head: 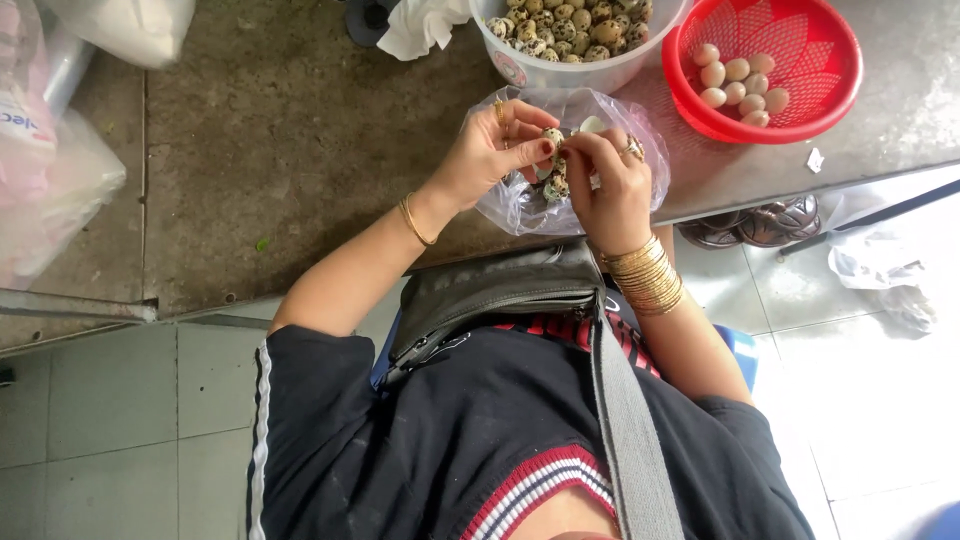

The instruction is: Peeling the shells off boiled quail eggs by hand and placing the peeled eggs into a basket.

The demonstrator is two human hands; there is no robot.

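A speckled quail egg [552,136] sits pinched between the fingertips of the left hand [490,152] and the right hand [610,185], over a clear plastic bag [640,130] of shell bits on the tabletop [300,150]. Peeling it well likely calls for light thumb pressure, lifting shell without denting the white. Beyond stand a white bowl [580,72] of speckled eggs and a red basket [800,110] of peeled eggs; a white bag with a blue and red label [25,125] lies far left.

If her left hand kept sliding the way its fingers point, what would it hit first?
The left hand points toward the right hand, so it would likely meet the speckled egg pinched between them first, then the right hand's fingers; depth is hard to judge.
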